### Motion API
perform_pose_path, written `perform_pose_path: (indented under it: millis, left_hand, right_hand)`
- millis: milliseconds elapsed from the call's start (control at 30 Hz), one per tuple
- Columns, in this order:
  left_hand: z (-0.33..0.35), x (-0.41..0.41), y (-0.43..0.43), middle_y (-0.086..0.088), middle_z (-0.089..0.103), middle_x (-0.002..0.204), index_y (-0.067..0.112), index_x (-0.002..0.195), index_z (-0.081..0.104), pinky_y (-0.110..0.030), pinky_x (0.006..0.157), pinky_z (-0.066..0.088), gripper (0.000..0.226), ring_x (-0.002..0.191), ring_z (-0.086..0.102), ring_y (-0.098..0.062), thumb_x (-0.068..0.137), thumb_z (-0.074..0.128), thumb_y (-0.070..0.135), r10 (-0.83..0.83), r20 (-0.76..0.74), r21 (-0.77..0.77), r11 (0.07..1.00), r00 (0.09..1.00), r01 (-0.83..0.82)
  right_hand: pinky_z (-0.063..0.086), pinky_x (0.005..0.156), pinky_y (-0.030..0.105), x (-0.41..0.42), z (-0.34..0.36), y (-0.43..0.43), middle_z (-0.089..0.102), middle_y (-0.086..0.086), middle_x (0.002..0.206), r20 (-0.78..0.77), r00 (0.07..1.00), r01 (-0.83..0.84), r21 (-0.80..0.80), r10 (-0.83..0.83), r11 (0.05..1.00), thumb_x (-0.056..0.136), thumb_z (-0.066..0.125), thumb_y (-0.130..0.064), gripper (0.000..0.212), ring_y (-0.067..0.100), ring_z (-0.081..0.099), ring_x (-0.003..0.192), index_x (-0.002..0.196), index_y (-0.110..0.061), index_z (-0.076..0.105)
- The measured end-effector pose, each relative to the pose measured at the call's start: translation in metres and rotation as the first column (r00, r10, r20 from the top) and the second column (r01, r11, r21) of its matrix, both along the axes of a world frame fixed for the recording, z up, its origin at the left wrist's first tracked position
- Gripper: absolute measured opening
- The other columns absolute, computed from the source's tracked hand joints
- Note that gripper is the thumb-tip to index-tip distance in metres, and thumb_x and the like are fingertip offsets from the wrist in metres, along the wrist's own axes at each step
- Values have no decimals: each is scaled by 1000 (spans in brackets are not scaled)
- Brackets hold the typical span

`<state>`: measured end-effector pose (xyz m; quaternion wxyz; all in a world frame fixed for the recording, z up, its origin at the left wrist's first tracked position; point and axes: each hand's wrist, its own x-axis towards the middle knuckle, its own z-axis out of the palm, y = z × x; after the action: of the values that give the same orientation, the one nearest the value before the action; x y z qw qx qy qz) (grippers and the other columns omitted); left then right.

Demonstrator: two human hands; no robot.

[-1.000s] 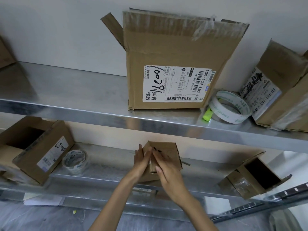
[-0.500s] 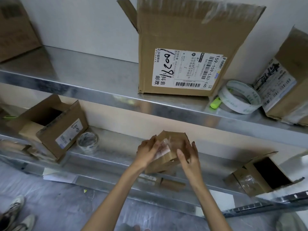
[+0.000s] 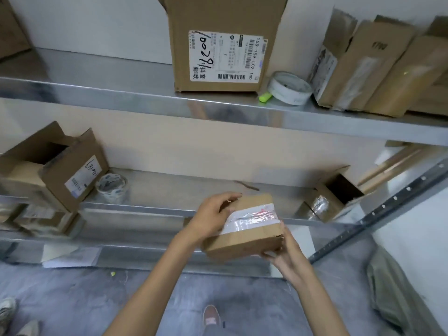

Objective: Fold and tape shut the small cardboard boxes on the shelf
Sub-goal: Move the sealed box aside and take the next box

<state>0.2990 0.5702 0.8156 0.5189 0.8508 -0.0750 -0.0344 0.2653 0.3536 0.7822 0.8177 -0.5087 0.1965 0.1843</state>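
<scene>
Soft, even indoor light, no hard shadows. Glare on taped box (image 3: 249, 218) & metal shelf edge (image 3: 218, 110). Slight motion blur; wide-angle bending at edges.

Taped small box (image 3: 244, 229) between both hands

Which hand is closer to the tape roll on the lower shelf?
Left. The left hand grips the box at its left end, right of the tape roll; the right hand holds its right corner, farther right.
</scene>
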Motion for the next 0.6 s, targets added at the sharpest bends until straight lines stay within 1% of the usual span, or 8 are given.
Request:
perform_pose_path:
  millis: [67, 133, 167, 233, 300, 400, 533, 600]
  left_hand:
    - [-11, -28, -11, 11, 63, 116, 14, 120, 63, -15, 99, 38, 33, 113, 57, -8, 91, 56, 3, -71, -32, 22, 997, 997, 71]
    - [-22, -58, -27, 11, 60, 122, 14, 124, 61, -5, 97, 31, 33, 114, 52, -4, 92, 58, 11, -146, -30, 125, 981, 989, 148]
    - [-28, -71, -36, 10, 56, 127, 15, 129, 57, -4, 97, 27, 38, 118, 49, -5, 91, 59, 21, -195, -21, 203, 959, 981, 195]
    - [-41, -93, -55, 7, 42, 143, 19, 141, 42, -19, 105, 22, 72, 130, 38, -13, 82, 56, 58, -305, -70, 412, 858, 950, 306]
    - [-56, -110, -75, 5, 27, 153, 22, 148, 25, -31, 111, 14, 102, 136, 27, -17, 67, 42, 82, -396, -147, 582, 707, 906, 403]
    - [-80, -117, -100, 1, 17, 155, 20, 149, 13, -39, 117, 5, 106, 140, 18, -21, 69, 54, 76, -464, -188, 618, 629, 866, 471]
    - [-110, -97, -130, -5, 20, 154, 15, 150, 13, -41, 118, 8, 100, 139, 20, -25, 76, 60, 63, -488, -151, 661, 597, 859, 455]
    - [-126, -78, -144, -7, 20, 153, 13, 150, 12, -43, 118, 10, 100, 138, 21, -27, 76, 61, 61, -493, -134, 684, 581, 860, 440]
  right_hand:
    - [47, 88, 53, -37, -18, -10, 67, 9, 108, -128, 990, 59, 63, -51, 996, 69, 74, -46, 61, 25, 58, 99, 120, -16, 59]
    - [54, 77, 51, -75, -38, -20, 70, 11, 102, -253, 964, 109, 90, -83, 990, 57, 82, -49, 69, 28, 59, 99, 113, -13, 62]
    - [57, 68, 49, -91, -47, -24, 71, 12, 97, -321, 942, 142, 105, -102, 984, 68, 73, -48, 58, 30, 59, 97, 111, -12, 61]
    - [56, 55, 42, -118, -67, -32, 72, 12, 81, -421, 895, 204, 97, -145, 974, 86, 51, -44, 39, 30, 58, 84, 107, -12, 59]
    - [53, 56, 41, -137, -81, -41, 70, 13, 79, -472, 858, 269, 77, -202, 960, 95, 41, -42, 36, 31, 56, 79, 101, -11, 59]
    - [55, 54, 48, -146, -98, -58, 62, 13, 96, -507, 821, 342, 71, -262, 937, 98, 38, -41, 38, 35, 55, 84, 98, -9, 59]
    - [49, 74, 48, -131, -129, -84, 61, 10, 100, -477, 821, 375, 32, -315, 927, 99, 38, -41, 36, 30, 55, 87, 100, -12, 60]
    - [50, 74, 49, -108, -144, -95, 61, 9, 103, -437, 835, 379, 15, -335, 925, 100, 38, -38, 32, 27, 56, 89, 101, -15, 60]
